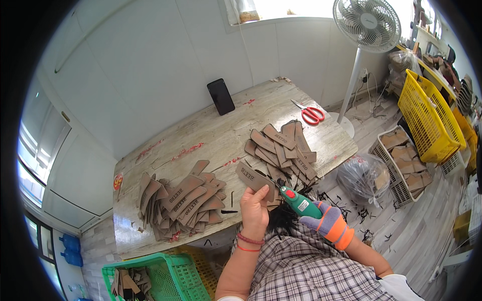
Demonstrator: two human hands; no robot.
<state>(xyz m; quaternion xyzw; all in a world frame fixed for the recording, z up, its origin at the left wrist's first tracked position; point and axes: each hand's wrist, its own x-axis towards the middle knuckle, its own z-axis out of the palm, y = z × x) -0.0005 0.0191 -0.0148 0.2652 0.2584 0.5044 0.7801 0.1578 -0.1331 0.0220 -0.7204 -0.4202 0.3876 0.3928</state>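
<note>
Between the thumb and fingers of my bare left hand is a flat brown shoe-like strip with dark print. My right hand, in a grey and orange glove, grips green electric scissors. Their dark tip meets the right end of the strip; the exact contact is too small to make out. Left of my hands lies a heap of similar brown strips. A second pile spreads out beyond the tool. Black trimmings gather on my checked apron below the scissors.
Red-handled scissors and a black phone rest on the wooden table. A green crate stands at lower left. At right are a fan, a plastic bag, a yellow basket and a filled crate.
</note>
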